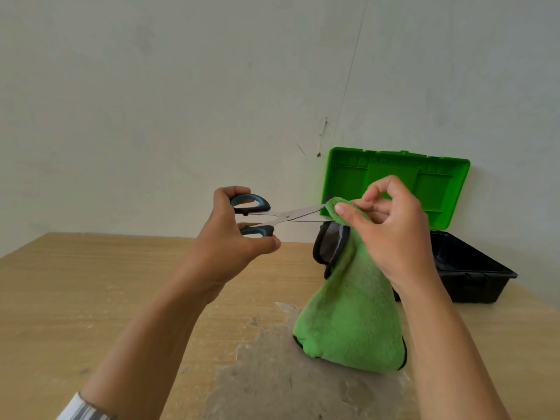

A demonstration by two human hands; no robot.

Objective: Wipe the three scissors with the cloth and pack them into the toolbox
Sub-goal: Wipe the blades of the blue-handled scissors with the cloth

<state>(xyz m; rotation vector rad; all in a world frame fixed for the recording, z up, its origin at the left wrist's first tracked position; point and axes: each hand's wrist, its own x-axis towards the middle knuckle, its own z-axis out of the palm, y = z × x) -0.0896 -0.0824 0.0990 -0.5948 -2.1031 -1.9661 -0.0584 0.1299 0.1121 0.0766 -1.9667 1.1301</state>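
My left hand [225,237] grips the black and blue handles of a pair of scissors [285,215], held up above the table with the blades spread apart and pointing right. My right hand [391,225] pinches a green cloth [351,316] around the blade tips, and the rest of the cloth hangs down with its lower end on the table. Behind the cloth at the right stands the toolbox [472,274], a black box with its green lid raised against the wall. No other scissors are in view.
The wooden table [91,298] has a worn grey patch in front of the cloth. A plain pale wall runs behind the table and the toolbox leans its lid on it.
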